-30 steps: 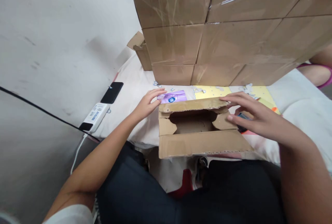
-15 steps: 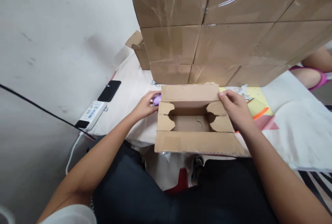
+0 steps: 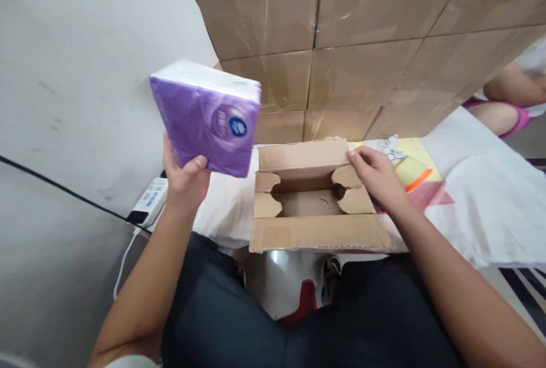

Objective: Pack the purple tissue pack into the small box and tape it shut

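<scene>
Stacked cartons [image 3: 362,32]: a wall of taped brown cartons rises beyond both hands and fills the far side of the view.
Bedding [image 3: 478,197]: a white cloth with a yellow and orange print lies under the right hand and runs off to its right.
Open box [image 3: 311,197]: a small corrugated carton sits between the two hands, just below the right hand's fingers. All four flaps are folded out and the inside looks bare down to the cardboard floor.
Tissue pack [image 3: 207,118]: a soft, squarish purple pack with white ends and a round blue-and-white logo. It is up in the air, tilted, above the left hand and off to the left of the open box.
Left hand [image 3: 183,177]: closed on the lower edge of the tissue pack, thumb on the printed face.
Right hand [image 3: 375,177]: fingers rest on the box's far right flap, pinning it open; it holds nothing else.
Power strip [image 3: 147,203]: white, below the left hand beside the wall.
Progress: judging by this, the box is opened and steadied and the pack is lifted; the pack is not yet inside.
</scene>
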Demonstrator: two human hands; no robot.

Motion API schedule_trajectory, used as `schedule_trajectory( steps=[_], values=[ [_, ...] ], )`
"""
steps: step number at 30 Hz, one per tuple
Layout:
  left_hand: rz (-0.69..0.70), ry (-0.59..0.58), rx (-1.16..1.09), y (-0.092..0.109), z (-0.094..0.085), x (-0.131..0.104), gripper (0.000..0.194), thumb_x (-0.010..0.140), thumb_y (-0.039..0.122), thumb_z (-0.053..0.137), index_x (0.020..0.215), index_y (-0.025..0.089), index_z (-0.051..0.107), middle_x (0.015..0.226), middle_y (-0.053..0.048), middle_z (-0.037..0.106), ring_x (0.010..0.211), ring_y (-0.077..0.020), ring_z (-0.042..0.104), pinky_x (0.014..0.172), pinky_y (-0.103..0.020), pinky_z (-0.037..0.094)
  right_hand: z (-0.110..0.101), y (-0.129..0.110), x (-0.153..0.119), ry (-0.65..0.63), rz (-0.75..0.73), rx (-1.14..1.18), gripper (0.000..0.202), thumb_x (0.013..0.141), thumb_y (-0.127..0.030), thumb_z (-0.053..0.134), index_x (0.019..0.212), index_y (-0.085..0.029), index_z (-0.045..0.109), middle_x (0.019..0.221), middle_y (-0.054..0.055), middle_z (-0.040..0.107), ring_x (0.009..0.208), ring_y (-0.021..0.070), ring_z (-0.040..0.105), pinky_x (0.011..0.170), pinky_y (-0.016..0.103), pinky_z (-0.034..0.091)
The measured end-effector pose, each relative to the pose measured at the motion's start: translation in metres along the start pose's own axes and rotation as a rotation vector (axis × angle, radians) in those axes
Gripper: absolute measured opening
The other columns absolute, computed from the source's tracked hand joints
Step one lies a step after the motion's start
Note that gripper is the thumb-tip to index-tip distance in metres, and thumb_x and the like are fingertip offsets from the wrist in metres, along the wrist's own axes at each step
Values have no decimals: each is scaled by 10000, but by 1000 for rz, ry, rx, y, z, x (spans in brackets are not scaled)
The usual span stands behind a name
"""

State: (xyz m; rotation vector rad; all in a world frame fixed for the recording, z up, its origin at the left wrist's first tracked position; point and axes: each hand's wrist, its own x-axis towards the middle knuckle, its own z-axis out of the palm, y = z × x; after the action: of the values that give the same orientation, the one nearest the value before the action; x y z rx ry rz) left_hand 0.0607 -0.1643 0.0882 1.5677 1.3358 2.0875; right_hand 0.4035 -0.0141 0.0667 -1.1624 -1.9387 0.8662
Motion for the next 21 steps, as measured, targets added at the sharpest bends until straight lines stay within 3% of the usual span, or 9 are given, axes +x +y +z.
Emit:
schedule_trajectory(
  steps=[2, 4, 6, 11, 13, 15, 18, 21],
  values=[
    [66, -215, 122, 25, 13, 4, 647, 773, 488, 802, 1353, 369, 542, 1289, 0, 631, 1194, -259, 611, 955, -398, 545, 0, 0, 0, 0, 24, -3, 354, 933, -512, 536, 729, -223, 559, 692, 6, 548, 672, 182, 502, 622, 317, 376],
    [103, -513, 314, 45, 31, 7, 671, 762, 363, 813, 1376, 337, 543, 1292, -32, 626, 1179, -280, 616, 964, -408, 538, 1, -1, 0, 7, 47, -9, 329, 931, -483, 539, 739, -218, 566, 700, 3, 554, 684, 179, 507, 635, 311, 371],
    [114, -782, 459, 56, 54, 7, 681, 761, 247, 775, 1394, 307, 532, 1320, -59, 603, 1207, -292, 600, 999, -412, 519, 1, -1, 0, 8, 49, -14, 318, 935, -458, 529, 735, -214, 563, 700, 0, 550, 688, 175, 504, 637, 307, 361],
    [-51, -1232, 615, 36, 105, -7, 722, 786, 186, 672, 1468, 297, 463, 1388, -88, 577, 1120, -287, 657, 851, -366, 547, 1, -2, -1, 1, 10, -40, 322, 948, -427, 506, 714, -209, 545, 677, -6, 522, 679, 169, 492, 636, 306, 346],
    [-101, -1309, 675, 26, 116, -15, 708, 789, 210, 692, 1462, 274, 480, 1355, -101, 614, 1083, -296, 680, 803, -356, 540, 1, -2, -2, -1, 9, -39, 314, 945, -423, 507, 720, -208, 542, 676, -9, 522, 679, 167, 494, 644, 304, 348],
    [-103, -1306, 745, 24, 118, -20, 685, 797, 265, 725, 1448, 266, 511, 1313, -106, 655, 1065, -309, 693, 798, -362, 528, 1, -3, -3, -6, 7, -39, 304, 944, -421, 503, 732, -208, 546, 690, -5, 540, 689, 170, 506, 655, 305, 356],
    [-66, -1239, 827, 32, 111, -22, 640, 812, 451, 750, 1405, 283, 577, 1264, -96, 697, 1033, -328, 703, 810, -383, 514, 1, -5, -5, -6, 2, -47, 302, 939, -428, 509, 734, -210, 550, 703, 3, 570, 698, 177, 521, 654, 304, 364],
    [-30, -1201, 825, 41, 98, -19, 541, 906, 562, 620, 1381, 303, 602, 1270, -72, 698, 1034, -298, 701, 838, -376, 505, 2, -10, -7, -3, 1, -71, 308, 937, -426, 513, 718, -213, 544, 681, 6, 569, 681, 177, 517, 638, 303, 356]
  ],
)
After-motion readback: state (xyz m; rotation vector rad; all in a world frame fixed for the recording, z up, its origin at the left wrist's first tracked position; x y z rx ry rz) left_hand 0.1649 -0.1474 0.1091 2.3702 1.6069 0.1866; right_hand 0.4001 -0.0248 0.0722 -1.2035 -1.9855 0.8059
